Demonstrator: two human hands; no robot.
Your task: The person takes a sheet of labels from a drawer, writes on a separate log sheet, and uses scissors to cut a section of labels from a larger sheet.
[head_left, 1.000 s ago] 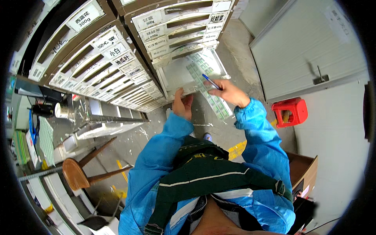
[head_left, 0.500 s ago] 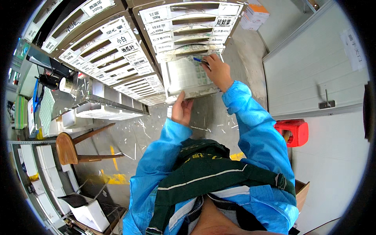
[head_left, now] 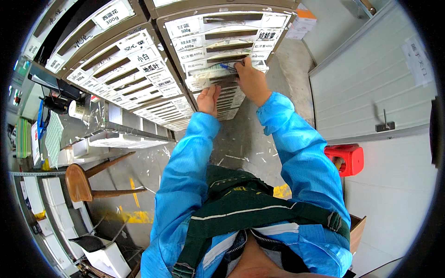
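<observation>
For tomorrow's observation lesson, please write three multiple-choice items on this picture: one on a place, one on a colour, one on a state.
1. Where is the right hand?
A. on the wooden stool
B. at the labelled slots of the sorting rack
C. on the red stool

2. What colour are the person's sleeves?
A. blue
B. yellow
C. white

3. What is in the grip of the right hand?
A. nothing
B. a cup
C. a blue pen

Answers:
1 B: the hand is raised against the sorting rack, among its paper labels.
2 A: both forearms are in bright blue fabric.
3 C: the blue pen sticks out from the fingers towards a slot, while the left hand rests flat and open on the rack below.
</observation>
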